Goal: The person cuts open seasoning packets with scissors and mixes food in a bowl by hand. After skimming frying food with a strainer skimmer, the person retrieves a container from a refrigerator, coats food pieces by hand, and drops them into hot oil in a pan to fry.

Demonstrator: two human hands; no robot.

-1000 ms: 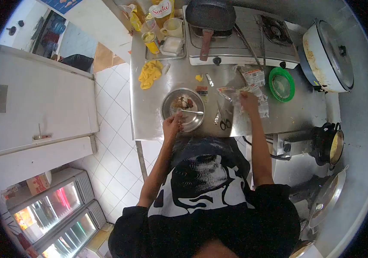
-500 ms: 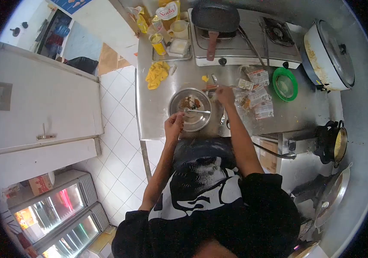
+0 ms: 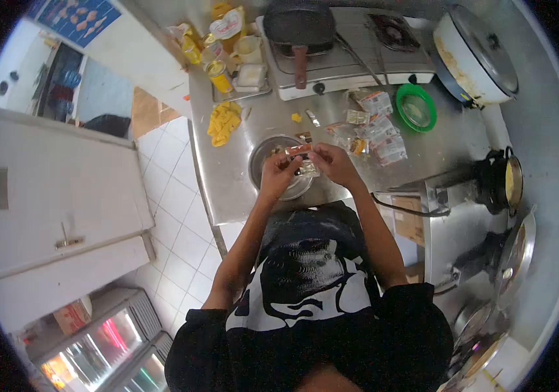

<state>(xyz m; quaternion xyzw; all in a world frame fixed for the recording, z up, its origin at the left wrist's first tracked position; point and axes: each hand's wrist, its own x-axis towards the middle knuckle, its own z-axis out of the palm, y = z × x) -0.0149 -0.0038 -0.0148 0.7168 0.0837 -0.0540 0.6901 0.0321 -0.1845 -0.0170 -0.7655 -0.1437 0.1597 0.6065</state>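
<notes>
Sachet [image 3: 299, 150], apparently foil, is pinched by left hand [image 3: 277, 176] and right hand [image 3: 335, 165] over metal bowl [image 3: 300, 189], frame centre

Shirt [image 3: 240, 366]: black, short-sleeved, plain fabric around a large white print [image 3: 353, 300]. Above the print's broad white areas, within its upper part, a grainy grey-white patch; through its lower part, curving black lines and rounded black shapes. Left of the print, left sleeve [image 3: 196, 330], black; right of it, right sleeve [image 3: 417, 304], black. Directly above the print, dark cloth [image 3: 302, 225] with paler blue-grey streaks, garment type undetermined. Forearms [image 3: 248, 245], left hand [image 3: 278, 176] and right hand [image 3: 337, 164], beyond the print: bare.
</notes>
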